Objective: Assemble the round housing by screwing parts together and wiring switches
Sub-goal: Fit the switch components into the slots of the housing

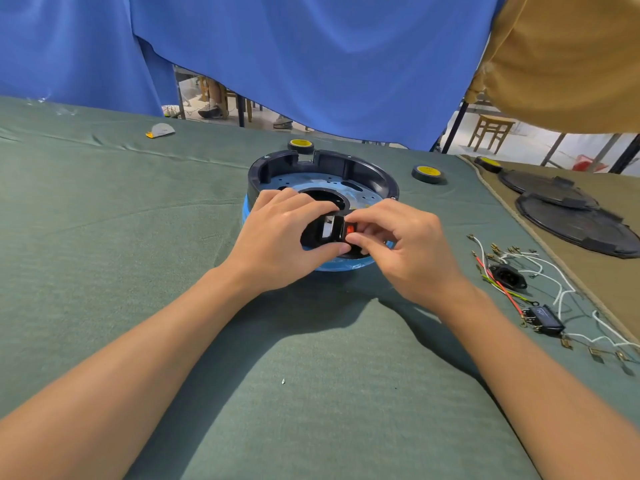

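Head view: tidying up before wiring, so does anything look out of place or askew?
Nothing looks damaged. The loose wires lie tangled on the green cloth right of the round housing, and a crumpled grey scrap sits alone far left.

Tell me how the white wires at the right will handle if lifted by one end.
The white wires lie in loose curves, so probably floppy and light. They look attached to the black switch, so it may drag along. Their metal terminals could snag the green cloth.

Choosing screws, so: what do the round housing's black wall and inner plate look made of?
Black wall: probably moulded plastic, semi-gloss, with ribs and notches. Inner plate: apparently sheet metal, dull bluish sheen, punched holes.
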Tool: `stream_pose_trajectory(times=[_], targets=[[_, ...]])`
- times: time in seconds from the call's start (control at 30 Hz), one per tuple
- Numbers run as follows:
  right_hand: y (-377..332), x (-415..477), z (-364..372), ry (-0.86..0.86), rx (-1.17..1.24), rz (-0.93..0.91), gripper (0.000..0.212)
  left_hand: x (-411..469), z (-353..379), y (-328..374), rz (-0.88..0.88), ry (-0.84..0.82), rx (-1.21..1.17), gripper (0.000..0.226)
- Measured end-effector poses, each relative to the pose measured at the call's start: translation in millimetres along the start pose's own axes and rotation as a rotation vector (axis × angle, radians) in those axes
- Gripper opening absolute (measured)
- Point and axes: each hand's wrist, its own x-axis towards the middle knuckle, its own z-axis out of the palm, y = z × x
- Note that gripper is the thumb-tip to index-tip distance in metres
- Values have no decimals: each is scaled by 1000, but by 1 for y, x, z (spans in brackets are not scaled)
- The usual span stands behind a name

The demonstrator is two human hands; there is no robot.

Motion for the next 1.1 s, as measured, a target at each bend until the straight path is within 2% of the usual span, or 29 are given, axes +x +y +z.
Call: stream_pose_trajectory(times=[0.43, 0.63, 0.83, 1.1], targets=[[4, 1, 0, -36, -39, 2, 17, 1, 4, 2, -18, 40, 4, 48], [2, -6, 6, 51, -111, -44, 19, 1, 3, 3, -27, 30, 8, 51], [6, -6, 3, 49, -27, -19, 15, 1, 3, 5, -38, 33, 8, 47], [7, -4, 7, 103, -98, -82, 11, 3, 1, 6, -21, 1, 44, 48]])
